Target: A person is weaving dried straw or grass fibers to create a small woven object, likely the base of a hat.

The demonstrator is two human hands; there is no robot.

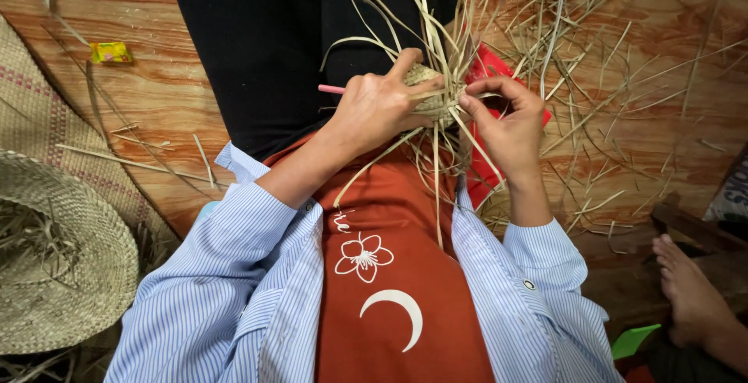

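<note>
My left hand (379, 106) grips a small woven straw piece (431, 93) with many loose straw strands fanning out of it. My right hand (510, 122) pinches one of the strands at the piece's right side. Both hands work over my lap, above black trousers and an orange shirt. A pink stick (330, 88) pokes out from behind my left hand. A red object (485, 166) lies partly hidden under my right hand.
A finished woven straw hat (58, 266) lies at the left on a woven mat (31, 110). Loose straw (615, 79) is scattered over the wooden floor at the right. A small yellow packet (111, 52) lies at upper left. Another person's bare foot (689, 289) rests at lower right.
</note>
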